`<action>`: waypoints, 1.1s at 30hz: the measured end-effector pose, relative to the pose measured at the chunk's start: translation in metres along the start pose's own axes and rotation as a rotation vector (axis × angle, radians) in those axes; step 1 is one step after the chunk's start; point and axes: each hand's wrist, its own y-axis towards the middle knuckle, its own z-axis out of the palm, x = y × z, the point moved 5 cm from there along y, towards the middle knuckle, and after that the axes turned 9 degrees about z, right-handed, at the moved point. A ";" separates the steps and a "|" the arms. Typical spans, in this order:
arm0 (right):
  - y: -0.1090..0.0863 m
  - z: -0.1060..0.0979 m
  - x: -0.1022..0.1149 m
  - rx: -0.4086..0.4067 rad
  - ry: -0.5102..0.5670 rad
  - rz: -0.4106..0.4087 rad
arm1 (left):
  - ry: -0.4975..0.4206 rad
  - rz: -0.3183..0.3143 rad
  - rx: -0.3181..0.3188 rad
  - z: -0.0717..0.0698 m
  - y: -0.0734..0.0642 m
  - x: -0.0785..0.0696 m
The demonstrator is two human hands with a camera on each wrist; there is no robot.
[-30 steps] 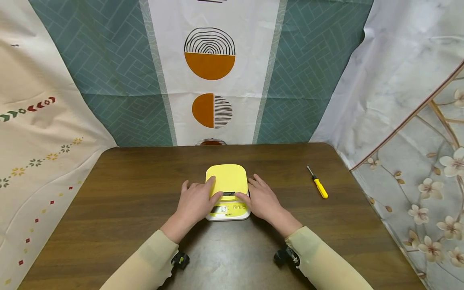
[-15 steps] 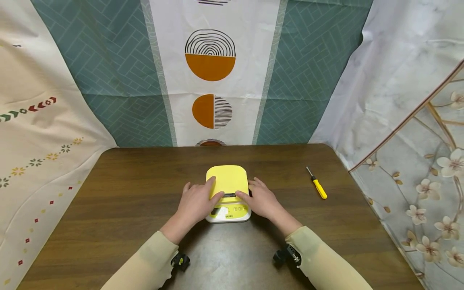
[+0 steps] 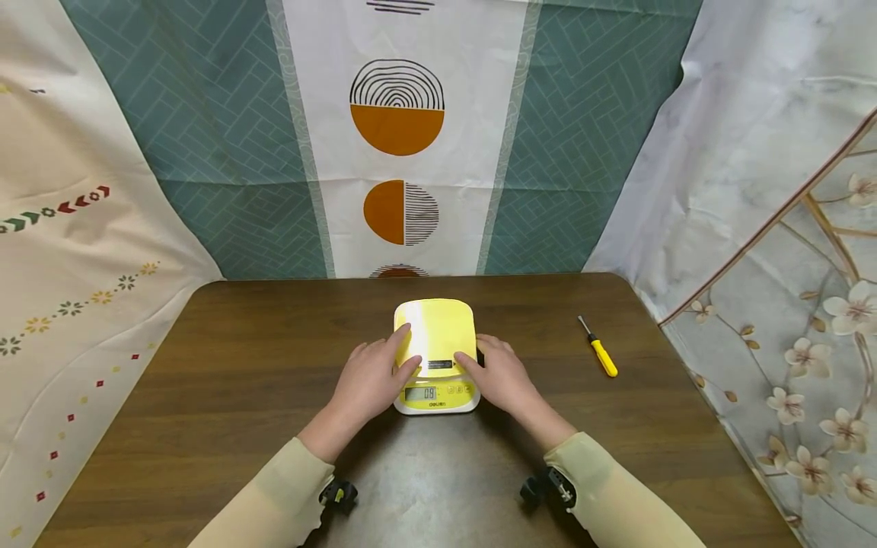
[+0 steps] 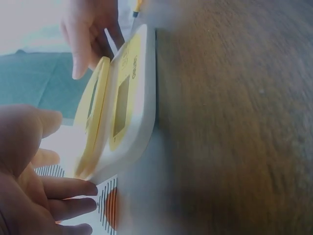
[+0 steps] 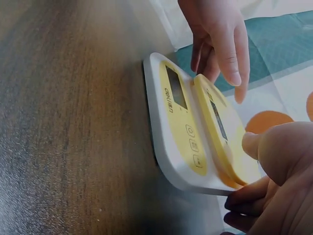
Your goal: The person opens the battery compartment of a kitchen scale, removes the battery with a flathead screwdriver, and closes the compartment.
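A yellow and white kitchen scale (image 3: 447, 335) faces me near the middle of the table, its small display lit. My left hand (image 3: 370, 374) holds its left side, thumb and index finger over the yellow plate. On the opposite side my right hand (image 3: 503, 373) grips the scale, thumb on top of the plate and the other fingers down along the edge. In the right wrist view, fingertips reach under the side of the scale (image 5: 176, 147). The left wrist view shows the left fingers at the rounded corner of the scale (image 4: 139, 105).
A screwdriver (image 3: 603, 356) with a yellow handle lies on the brown wooden table (image 3: 274, 327) to the right. Patterned cloths hang behind the table and along both sides. A small camera (image 3: 339, 495) is strapped at the left wrist, another (image 3: 548, 487) at the right.
The scale has shifted slightly right and away from me, its plate now looking taller and catching more glare, as if tilted toward me. Both hands stay at its sides. The screwdriver has not moved.
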 end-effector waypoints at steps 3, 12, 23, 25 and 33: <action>-0.001 -0.004 0.001 -0.014 0.017 -0.016 | -0.028 -0.004 -0.021 -0.003 0.000 0.000; -0.002 -0.011 0.002 -0.075 0.081 -0.008 | -0.096 -0.048 -0.053 -0.009 0.001 -0.001; -0.005 -0.020 0.004 -0.102 0.184 0.001 | -0.180 -0.118 -0.069 -0.018 0.003 -0.004; -0.006 -0.021 0.005 -0.101 0.192 0.007 | -0.197 -0.132 -0.067 -0.019 0.003 -0.004; -0.007 -0.027 0.007 -0.134 0.209 -0.001 | -0.286 -0.160 -0.077 -0.020 0.004 -0.001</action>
